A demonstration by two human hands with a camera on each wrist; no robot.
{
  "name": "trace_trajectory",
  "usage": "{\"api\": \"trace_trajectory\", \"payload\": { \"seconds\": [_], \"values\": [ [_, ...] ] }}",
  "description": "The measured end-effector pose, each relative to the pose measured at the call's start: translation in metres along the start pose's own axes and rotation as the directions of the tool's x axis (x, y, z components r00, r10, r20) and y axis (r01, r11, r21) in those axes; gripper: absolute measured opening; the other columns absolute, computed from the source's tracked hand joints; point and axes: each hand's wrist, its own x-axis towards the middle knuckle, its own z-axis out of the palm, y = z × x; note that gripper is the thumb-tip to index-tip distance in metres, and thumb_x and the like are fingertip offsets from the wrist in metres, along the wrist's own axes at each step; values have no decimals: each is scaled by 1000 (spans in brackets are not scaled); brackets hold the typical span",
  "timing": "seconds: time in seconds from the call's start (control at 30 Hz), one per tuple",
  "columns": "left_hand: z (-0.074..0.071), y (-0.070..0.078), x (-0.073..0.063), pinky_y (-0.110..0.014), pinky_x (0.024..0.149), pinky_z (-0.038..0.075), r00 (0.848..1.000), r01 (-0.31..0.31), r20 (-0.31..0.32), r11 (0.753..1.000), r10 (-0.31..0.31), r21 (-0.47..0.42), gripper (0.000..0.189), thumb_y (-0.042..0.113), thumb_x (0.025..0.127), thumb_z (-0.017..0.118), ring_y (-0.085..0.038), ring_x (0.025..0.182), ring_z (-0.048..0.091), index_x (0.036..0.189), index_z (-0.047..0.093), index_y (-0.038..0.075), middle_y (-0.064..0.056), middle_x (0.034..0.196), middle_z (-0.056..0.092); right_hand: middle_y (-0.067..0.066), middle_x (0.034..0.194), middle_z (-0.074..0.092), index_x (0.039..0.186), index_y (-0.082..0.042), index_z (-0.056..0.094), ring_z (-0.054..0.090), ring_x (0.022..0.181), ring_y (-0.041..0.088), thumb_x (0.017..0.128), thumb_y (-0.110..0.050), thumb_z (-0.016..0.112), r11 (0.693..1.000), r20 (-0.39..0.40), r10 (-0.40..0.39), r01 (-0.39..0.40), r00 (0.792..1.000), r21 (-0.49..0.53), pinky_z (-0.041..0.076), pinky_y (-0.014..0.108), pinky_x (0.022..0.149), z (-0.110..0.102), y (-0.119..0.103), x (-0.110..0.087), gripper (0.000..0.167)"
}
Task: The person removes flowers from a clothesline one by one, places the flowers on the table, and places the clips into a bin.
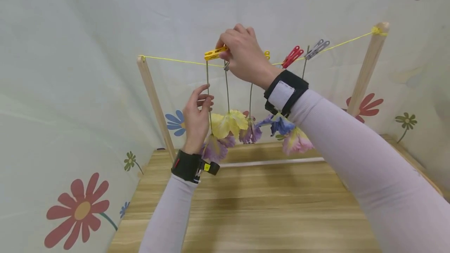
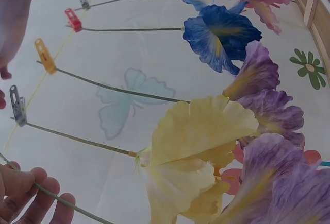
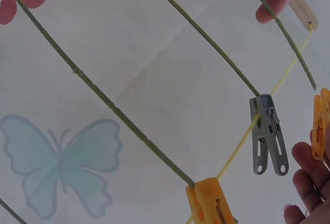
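My left hand (image 1: 197,114) pinches the thin green stem (image 2: 77,208) of a purple artificial flower (image 1: 213,149), whose bloom hangs downward. My right hand (image 1: 242,52) holds a yellow clothespin (image 1: 212,54) between thumb and fingers, level with the yellow string (image 1: 175,61). In the right wrist view, the stem crosses the string and its cut end lies close to this clothespin. Beside it, a grey clothespin (image 3: 267,134) clips the stem of a yellow flower (image 1: 228,124) on the string. Another yellow clothespin (image 2: 45,56) grips a second purple flower's stem (image 2: 113,88).
Two wooden posts, left (image 1: 154,100) and right (image 1: 369,65), carry the string above a wood-grain tabletop (image 1: 281,210). Red (image 1: 292,56) and grey clips (image 1: 317,49) hold blue (image 1: 281,125) and pink flowers (image 1: 297,142). A white rod (image 1: 270,163) runs low between the posts.
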Motion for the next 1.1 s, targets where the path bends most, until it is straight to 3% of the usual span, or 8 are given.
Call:
{"api": "trace_trajectory", "payload": {
  "seconds": [0.17,0.3,0.5,0.63,0.93,1.1],
  "values": [
    [1,5,-9,-37,82,60,1000,-30,3,1000,30,-4,32,8,107,59,-28,95,71,139,63,9,-14,106,73,13,117,65,123,-1,67,47,121,31,106,-16,61,999,-57,-35,37,998,40,28,46,109,-10,3,-19,24],
    [2,7,-16,-35,79,60,999,-46,5,999,46,-10,33,7,106,59,-27,94,71,139,64,9,-15,107,73,15,120,60,123,0,67,44,125,33,105,-15,63,995,-128,-64,72,990,66,28,48,110,-18,8,-44,24],
    [2,10,-33,-36,85,58,998,-48,44,997,50,-61,36,11,108,58,-26,99,69,143,61,13,-14,112,70,18,112,57,123,2,70,44,115,38,97,-8,73,988,-263,-110,134,958,74,29,50,100,-25,20,-89,28],
    [1,11,-45,-42,85,59,995,-47,80,995,55,-88,36,12,108,57,-30,100,68,144,60,13,-18,114,69,21,111,58,123,4,71,44,112,41,90,-2,80,989,-336,-109,137,935,63,29,49,102,-29,31,-121,35],
    [-1,7,-70,-35,79,59,991,-86,100,996,87,-22,35,15,108,59,-24,96,71,142,63,12,-8,107,73,25,112,62,121,6,71,47,113,43,80,10,84,995,-455,35,10,890,97,30,38,99,-38,56,-187,43],
    [0,8,-85,-37,80,60,986,-105,130,994,106,-14,34,14,107,60,-25,97,72,140,64,12,-10,107,73,26,115,62,123,5,72,47,120,23,78,15,82,984,-513,173,-121,841,133,29,30,101,-48,70,-212,47]
  ]
}}
